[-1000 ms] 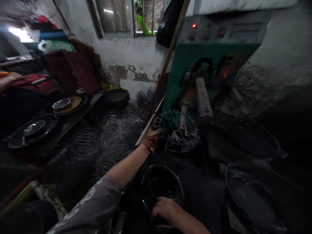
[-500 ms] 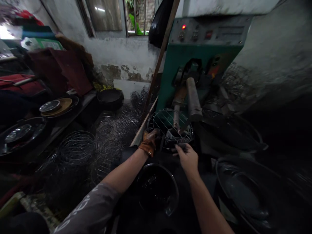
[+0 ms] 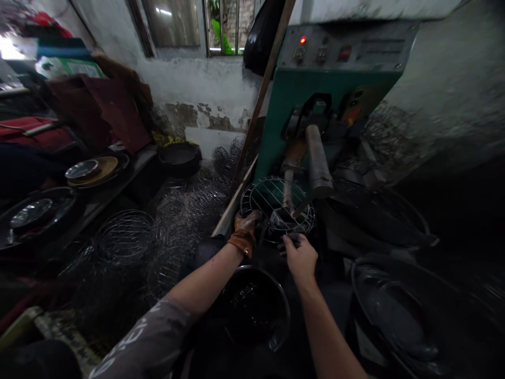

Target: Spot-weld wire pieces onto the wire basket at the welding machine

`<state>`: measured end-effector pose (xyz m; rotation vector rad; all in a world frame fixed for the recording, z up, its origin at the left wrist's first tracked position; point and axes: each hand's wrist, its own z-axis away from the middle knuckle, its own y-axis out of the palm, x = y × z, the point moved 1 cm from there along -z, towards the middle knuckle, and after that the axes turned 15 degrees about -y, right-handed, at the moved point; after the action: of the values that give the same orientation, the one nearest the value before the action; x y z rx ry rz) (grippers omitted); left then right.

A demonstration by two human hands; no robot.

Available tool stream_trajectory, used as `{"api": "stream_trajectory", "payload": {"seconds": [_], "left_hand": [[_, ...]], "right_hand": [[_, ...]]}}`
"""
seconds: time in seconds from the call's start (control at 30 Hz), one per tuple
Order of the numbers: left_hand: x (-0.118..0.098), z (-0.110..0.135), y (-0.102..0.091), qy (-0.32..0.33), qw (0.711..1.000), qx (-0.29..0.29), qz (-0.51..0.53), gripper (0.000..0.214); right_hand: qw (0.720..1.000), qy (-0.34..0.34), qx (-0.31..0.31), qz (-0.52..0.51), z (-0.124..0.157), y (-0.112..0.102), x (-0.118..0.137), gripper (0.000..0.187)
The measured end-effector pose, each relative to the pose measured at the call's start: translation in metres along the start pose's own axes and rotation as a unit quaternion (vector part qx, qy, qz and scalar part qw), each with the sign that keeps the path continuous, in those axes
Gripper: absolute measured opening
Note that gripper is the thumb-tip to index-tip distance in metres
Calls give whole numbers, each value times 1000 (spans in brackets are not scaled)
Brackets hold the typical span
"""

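Note:
A round wire rack [image 3: 265,199] with parallel bars lies level at the front of a green machine [image 3: 272,121]. My left hand [image 3: 245,231], in a worn orange-brown glove, is closed on the rack's near left rim. At the near right rim, my bare right hand [image 3: 302,258] has its thumb and fingers pinched together on the wire; the fingertips are dark. The machine's lower metal arm [image 3: 288,187] meets the rack's bars, while the thicker upper arm [image 3: 317,160] juts out above its right side. Below my hands sits a dark round bowl [image 3: 256,305].
Loose wire racks [image 3: 125,237] and wire rings are heaped at the left. Beyond them, a bench [image 3: 114,192] bears pans and dishes. A large dark basin [image 3: 355,268] stands at the right. A wooden pole [image 3: 263,87] leans beside the machine, whose panel shows a red light [image 3: 303,40].
The view has shifted slightly. Both hands keep their places at the rack's rim, and the rack stays under the machine's upper arm.

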<state>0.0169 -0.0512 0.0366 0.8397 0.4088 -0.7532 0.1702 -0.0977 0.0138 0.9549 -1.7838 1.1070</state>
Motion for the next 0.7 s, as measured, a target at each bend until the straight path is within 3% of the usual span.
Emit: {"api": "stream_trajectory", "payload": {"seconds": [0.23,0.47,0.7], "left_hand": [[0,-14,15,-24,1000,-12,-2,29],[-3,-27,38,-58,997,-39,-15,22],[-1,-30,41,-45,997,-49,-28,28]], "right_hand": [[1000,0,0,26,-18,-4,-4,45],[997,-8,13,72,-44,-10,-1,26],[991,-12,21,133,-49,-13,0,16]]}}
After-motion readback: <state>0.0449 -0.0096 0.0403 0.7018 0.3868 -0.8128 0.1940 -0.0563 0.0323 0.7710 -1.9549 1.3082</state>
